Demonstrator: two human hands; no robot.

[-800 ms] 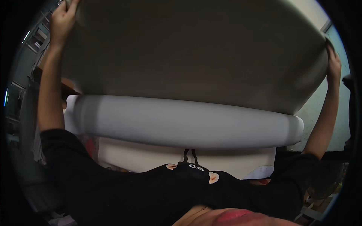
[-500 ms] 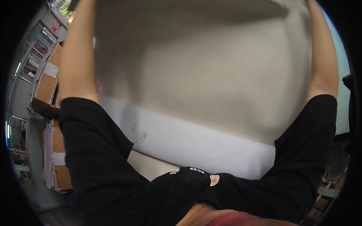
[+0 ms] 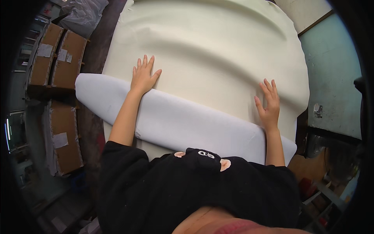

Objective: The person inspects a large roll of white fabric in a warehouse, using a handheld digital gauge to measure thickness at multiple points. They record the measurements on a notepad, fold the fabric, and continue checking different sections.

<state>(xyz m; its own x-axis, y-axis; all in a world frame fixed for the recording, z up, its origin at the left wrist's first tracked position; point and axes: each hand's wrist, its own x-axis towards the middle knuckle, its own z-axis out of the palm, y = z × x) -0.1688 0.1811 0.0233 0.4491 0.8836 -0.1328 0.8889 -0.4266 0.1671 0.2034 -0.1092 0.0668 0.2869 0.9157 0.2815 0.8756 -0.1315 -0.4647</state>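
A large cream sheet [image 3: 206, 74], smooth like leather or coated fabric, is spread out before me with soft ripples across it. Along its near side runs a broad white band [image 3: 194, 121], apparently a rolled or folded part showing a pale backing. My left hand [image 3: 144, 76] rests on the cream surface just beyond that band, palm down with fingers spread. Further right, my right hand [image 3: 269, 107] has its fingers apart over the sheet; whether they press on it I cannot tell. Neither hand grips anything.
Cardboard boxes [image 3: 64, 136] with paper labels stand at the left, beside the dark table edge [image 3: 97, 50]. A clear plastic bag [image 3: 83, 15] lies at the far left. Right of the sheet is a pale green panel [image 3: 333, 74], with a brown board [image 3: 311, 169] below it.
The sheet, raised high between my outstretched arms and filling the view, has come down flat. My hands, out of view before, now appear on or over it, nearer my body.
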